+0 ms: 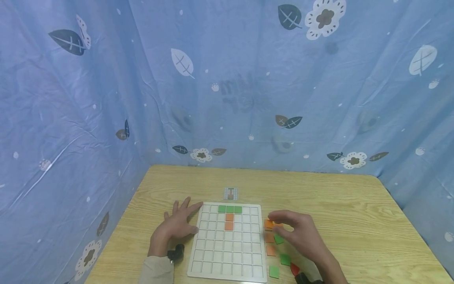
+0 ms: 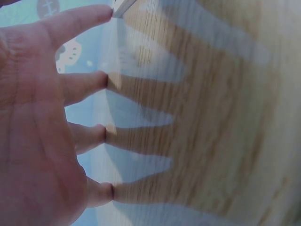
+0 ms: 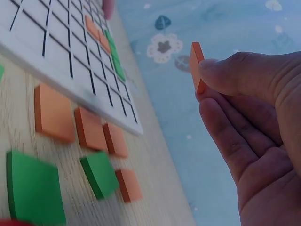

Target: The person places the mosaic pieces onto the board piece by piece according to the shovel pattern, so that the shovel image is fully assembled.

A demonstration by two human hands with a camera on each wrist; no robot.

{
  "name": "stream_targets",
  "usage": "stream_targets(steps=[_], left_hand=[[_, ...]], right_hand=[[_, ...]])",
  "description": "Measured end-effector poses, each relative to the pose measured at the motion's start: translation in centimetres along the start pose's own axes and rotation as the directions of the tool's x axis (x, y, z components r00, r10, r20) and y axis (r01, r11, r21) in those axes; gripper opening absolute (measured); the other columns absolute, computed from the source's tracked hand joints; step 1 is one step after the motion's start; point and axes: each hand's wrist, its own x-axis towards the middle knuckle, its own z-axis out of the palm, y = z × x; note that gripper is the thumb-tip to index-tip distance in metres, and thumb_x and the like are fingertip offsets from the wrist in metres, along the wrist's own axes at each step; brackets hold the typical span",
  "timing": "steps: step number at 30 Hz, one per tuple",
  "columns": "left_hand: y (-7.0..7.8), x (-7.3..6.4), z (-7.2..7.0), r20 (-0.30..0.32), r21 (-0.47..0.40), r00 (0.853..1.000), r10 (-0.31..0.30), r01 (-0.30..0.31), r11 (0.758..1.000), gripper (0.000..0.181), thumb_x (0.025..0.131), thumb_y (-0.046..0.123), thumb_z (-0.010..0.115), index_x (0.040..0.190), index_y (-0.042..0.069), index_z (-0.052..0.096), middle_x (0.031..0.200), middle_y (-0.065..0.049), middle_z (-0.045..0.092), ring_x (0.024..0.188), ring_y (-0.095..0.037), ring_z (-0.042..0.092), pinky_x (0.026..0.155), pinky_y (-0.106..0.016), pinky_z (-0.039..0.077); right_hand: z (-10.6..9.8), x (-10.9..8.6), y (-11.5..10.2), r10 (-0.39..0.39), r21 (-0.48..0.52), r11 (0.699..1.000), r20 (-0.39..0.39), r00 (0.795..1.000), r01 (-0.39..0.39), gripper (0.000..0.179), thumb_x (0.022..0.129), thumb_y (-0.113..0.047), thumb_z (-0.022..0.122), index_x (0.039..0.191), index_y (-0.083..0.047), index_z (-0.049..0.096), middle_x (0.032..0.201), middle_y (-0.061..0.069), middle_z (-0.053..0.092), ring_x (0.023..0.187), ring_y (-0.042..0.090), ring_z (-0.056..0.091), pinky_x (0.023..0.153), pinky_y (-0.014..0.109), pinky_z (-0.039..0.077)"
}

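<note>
My right hand [image 1: 299, 232] pinches a thin orange square tile [image 3: 196, 68] between thumb and fingers, raised above the table right of the board. Beneath it lie several orange tiles [image 1: 271, 251] and green tiles [image 1: 285, 259]. The white grid board [image 1: 227, 278] lies flat, with three green tiles [image 1: 230, 209] side by side in its far row and two orange tiles [image 1: 229, 221] in a column below the middle one. Fingers spread, my left hand [image 1: 176, 224] rests at the board's left edge; its index finger and thumb touch that edge, and other fingertips press the tabletop.
A small card [image 1: 231, 193] with a grid picture lies beyond the board. A red piece [image 1: 294, 269] is near my right wrist. The wooden table [image 1: 337, 205] is bordered by a blue patterned curtain [image 1: 244, 98] at the back and sides.
</note>
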Motion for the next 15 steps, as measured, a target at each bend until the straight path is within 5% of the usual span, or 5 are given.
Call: stream_targets(steps=[15], left_hand=[[0.0,0.0,-0.1,0.003,-0.009,1.000,0.003,-0.003,1.000,0.090,0.081,0.013,0.086,0.164,0.021,0.052,0.180,-0.029,0.019,0.162,-0.068,0.001,0.116,-0.095,-0.002]], right_hand=[[2.7,1.7,-1.9,0.004,0.105,0.994,0.051,0.999,-0.009,0.027,0.094,-0.015,0.087,0.120,-0.020,0.083,0.116,-0.010,0.083,0.109,0.012,0.079,0.099,0.043,0.065]])
